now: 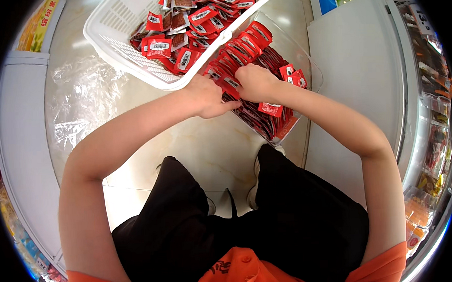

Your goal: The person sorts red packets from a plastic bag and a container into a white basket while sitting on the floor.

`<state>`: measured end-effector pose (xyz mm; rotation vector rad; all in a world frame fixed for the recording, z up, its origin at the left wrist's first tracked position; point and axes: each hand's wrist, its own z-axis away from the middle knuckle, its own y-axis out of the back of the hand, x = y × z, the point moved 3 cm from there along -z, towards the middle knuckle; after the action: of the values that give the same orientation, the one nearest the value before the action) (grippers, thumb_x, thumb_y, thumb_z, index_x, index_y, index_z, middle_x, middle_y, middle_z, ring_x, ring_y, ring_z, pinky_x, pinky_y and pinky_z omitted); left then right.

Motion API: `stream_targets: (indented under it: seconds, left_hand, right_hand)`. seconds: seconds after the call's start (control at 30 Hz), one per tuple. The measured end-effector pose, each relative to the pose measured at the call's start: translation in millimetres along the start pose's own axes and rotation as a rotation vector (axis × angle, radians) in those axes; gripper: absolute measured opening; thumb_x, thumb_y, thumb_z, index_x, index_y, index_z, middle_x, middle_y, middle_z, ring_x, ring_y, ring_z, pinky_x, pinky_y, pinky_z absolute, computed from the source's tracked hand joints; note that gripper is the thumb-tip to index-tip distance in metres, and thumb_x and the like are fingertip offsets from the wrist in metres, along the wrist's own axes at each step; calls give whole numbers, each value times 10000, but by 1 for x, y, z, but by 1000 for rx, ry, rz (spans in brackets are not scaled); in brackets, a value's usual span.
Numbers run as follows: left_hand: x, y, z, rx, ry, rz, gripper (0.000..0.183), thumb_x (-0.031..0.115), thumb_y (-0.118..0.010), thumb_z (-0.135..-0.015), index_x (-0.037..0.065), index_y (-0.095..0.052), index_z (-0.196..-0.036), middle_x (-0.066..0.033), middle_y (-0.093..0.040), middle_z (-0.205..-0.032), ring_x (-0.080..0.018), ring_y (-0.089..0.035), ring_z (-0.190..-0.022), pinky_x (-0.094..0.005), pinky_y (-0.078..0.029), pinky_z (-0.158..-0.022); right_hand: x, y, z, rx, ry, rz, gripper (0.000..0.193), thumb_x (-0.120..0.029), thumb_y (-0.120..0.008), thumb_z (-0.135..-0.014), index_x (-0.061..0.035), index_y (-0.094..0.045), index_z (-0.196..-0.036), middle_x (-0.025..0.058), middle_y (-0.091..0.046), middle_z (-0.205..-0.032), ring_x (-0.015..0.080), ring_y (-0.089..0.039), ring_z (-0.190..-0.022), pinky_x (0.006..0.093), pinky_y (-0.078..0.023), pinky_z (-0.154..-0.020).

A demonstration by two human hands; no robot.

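A clear plastic bin (311, 66) on the floor is packed with rows of small red snack packets (247, 44). My left hand (206, 97) is at the bin's left side, its thumb stretched across the packets; its other fingers are partly hidden at the row's edge. Opposite it, my right hand (256, 83) has curled fingers closed on a red packet (229, 84) in the row. Several packets lie loose on top, such as a red packet (271, 109) near my right wrist. Touching the bin, a white slotted basket (126, 59) holds a jumbled pile of similar packets (186, 29).
Crumpled clear plastic wrap (83, 97) lies on the tiled floor at left. White cabinets stand close on both sides, a left cabinet (26, 139) and a right cabinet (354, 85). Packaged goods (433, 147) fill the right-hand shelf. My knees (293, 188) are bent below the bin.
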<state>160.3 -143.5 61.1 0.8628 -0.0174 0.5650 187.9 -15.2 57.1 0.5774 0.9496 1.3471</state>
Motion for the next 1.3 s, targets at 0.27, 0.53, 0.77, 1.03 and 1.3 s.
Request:
stream_targets:
  seconds: [0.27,0.53,0.77,1.03,1.3]
  left_hand:
    - [1,-15,2,228,-83,-21,690,583,-278,-936,81,-707,-739,-141,-650,-718,-328,-637,-782,-439,-488,-783]
    - [-4,-7,-14,69,28,51,695,586,-304,-928,24,-665,-737,-166,-652,-786,-330,-636,-818,-426,-490,-794]
    - [-6,-15,-16,184,51,67,709,613,-338,-905,-28,-595,-1068,-173,-620,-1081,-304,-580,-1043,-408,-457,-894]
    - [-6,-17,-19,234,67,48,755,634,-344,-891,-40,-567,-1147,-181,-576,-1182,-299,-524,-1150,-401,-436,-944]
    - [-7,-15,-20,125,37,-14,688,608,-331,-902,16,-680,-937,-171,-635,-1059,-301,-587,-1032,-414,-472,-869]
  right_hand:
    - [-19,6,-26,92,-52,-3,254,-198,-674,-735,13,-674,-876,198,-663,-939,331,-650,-917,424,-531,-775]
    - [25,15,-18,80,8,-155,288,-306,-723,-705,-27,-663,-740,150,-641,-688,314,-643,-717,421,-514,-670]
    - [57,-31,31,-135,25,319,418,-251,-811,-565,-18,-667,-882,144,-602,-1014,290,-591,-989,387,-505,-800]
    - [55,-46,36,5,133,366,406,-254,-803,-589,-34,-646,-892,123,-576,-995,276,-548,-1012,384,-433,-911]
    - [18,-23,39,70,126,-23,274,-211,-632,-830,2,-502,-943,192,-631,-751,384,-630,-748,472,-496,-653]
